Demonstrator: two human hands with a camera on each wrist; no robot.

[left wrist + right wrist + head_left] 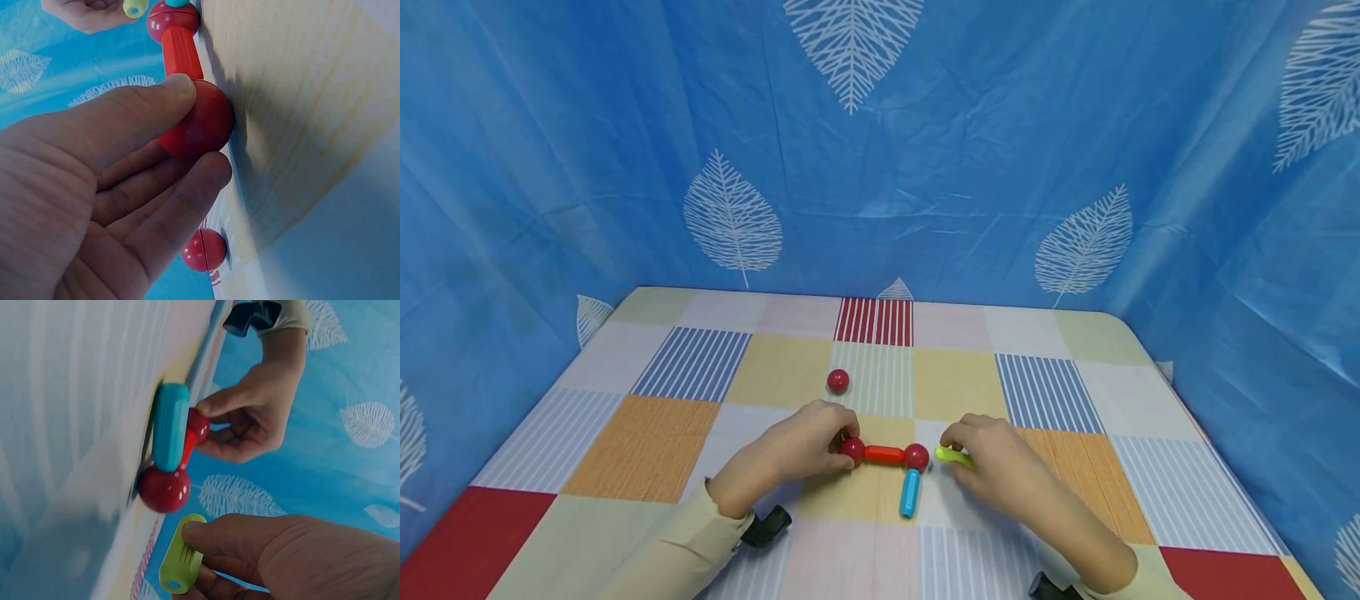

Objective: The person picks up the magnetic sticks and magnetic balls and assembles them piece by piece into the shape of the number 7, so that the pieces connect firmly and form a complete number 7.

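Observation:
My left hand (811,439) pinches a red ball (203,122) between thumb and fingers. From that ball a red-orange rod (884,454) runs to a second red ball (917,457). A blue rod (909,493) sticks out of the second ball toward the near edge of the table. My right hand (1000,467) pinches a yellow-green rod (181,553), with a hole showing in its end in the right wrist view. The rod's other end points at the second ball, a small gap away.
A loose red ball (838,381) lies on the patchwork tablecloth (958,383) beyond my left hand. A blue curtain (880,183) with white leaf prints hangs behind the table and along both sides.

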